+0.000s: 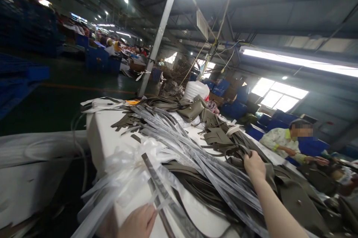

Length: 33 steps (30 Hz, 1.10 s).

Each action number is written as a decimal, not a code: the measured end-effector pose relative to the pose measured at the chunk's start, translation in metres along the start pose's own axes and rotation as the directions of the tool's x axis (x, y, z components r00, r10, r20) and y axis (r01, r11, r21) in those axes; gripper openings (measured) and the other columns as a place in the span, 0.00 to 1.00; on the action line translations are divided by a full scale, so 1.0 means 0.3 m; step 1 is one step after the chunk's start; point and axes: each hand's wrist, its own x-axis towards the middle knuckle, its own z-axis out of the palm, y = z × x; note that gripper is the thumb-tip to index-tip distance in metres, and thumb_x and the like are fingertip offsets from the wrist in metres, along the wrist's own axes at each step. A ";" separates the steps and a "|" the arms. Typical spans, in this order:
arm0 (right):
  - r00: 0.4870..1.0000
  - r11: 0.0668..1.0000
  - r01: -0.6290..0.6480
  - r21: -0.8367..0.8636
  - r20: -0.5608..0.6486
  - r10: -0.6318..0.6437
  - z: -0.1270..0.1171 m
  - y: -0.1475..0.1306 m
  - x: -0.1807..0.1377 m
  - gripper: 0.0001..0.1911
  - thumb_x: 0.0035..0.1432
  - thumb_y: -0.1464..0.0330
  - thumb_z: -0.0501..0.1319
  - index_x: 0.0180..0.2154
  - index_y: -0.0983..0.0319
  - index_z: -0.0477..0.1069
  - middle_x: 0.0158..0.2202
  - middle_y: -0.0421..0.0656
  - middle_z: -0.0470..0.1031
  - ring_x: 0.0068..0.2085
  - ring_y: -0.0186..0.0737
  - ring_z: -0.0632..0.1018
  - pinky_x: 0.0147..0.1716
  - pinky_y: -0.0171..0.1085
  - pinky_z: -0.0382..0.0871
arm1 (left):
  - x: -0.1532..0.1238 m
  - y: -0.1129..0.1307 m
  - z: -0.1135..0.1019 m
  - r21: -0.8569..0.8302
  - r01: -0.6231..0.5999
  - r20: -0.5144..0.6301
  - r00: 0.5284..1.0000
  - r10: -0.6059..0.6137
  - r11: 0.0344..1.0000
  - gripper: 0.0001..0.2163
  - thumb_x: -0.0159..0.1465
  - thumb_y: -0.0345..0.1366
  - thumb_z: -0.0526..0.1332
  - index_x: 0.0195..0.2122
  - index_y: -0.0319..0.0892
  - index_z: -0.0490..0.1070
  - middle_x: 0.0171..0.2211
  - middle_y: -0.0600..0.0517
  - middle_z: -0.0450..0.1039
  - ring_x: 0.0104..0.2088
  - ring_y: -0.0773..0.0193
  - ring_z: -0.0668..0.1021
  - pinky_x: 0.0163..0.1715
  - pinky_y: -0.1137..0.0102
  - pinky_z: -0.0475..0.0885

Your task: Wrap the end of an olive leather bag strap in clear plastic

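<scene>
My right hand (pixel 255 167) is closed around a dark olive strap (pixel 237 149) at the right of the table, beside olive leather-like bag pieces (pixel 216 136). Low in the view, my left hand (pixel 137 222) has its fingers curled in, pinching a clear plastic sleeve (pixel 163 203); the fingertips are partly hidden. Near it lies a dark flat strap (pixel 152 169). Between my hands spreads a long bundle of straps in clear plastic (pixel 192 148), over a stack of bare olive straps (pixel 192 182). Crumpled plastic sleeves (pixel 123 178) hang off the table's left edge.
The white table (pixel 102 133) carries orange-handled scissors (pixel 132 102) at its far left corner. More olive bags (pixel 299 197) lie along the right. A co-worker (pixel 282 141) sits across on the right. A metal post (pixel 159 37) rises behind the table; blue pallets (pixel 22 78) stand left.
</scene>
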 end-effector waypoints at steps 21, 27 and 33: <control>0.713 0.903 0.407 0.134 0.572 -0.406 -0.296 0.289 -1.065 0.22 0.54 0.62 0.62 0.49 0.64 0.77 0.53 0.54 0.77 0.55 0.54 0.76 0.57 0.44 0.66 | -0.038 0.113 -0.149 0.131 0.001 0.123 0.992 -0.017 0.991 0.17 0.75 0.37 0.45 0.41 0.40 0.73 0.42 0.42 0.78 0.46 0.54 0.79 0.46 0.65 0.70; 0.778 0.914 0.383 0.133 0.487 -0.397 -0.271 0.116 -0.888 0.16 0.65 0.61 0.57 0.49 0.61 0.75 0.52 0.49 0.77 0.54 0.46 0.76 0.55 0.38 0.66 | -0.032 0.111 -0.148 0.137 0.014 0.128 0.991 -0.031 0.990 0.17 0.75 0.38 0.45 0.40 0.42 0.73 0.41 0.44 0.78 0.45 0.55 0.80 0.45 0.66 0.69; 0.817 0.974 0.225 -0.005 0.545 -0.186 -0.082 -0.006 -0.737 0.16 0.66 0.59 0.61 0.48 0.65 0.73 0.48 0.49 0.77 0.48 0.47 0.78 0.50 0.50 0.72 | -0.019 0.099 -0.140 0.113 0.020 0.136 0.990 -0.035 0.993 0.16 0.75 0.39 0.46 0.40 0.42 0.72 0.42 0.43 0.78 0.45 0.55 0.79 0.45 0.66 0.68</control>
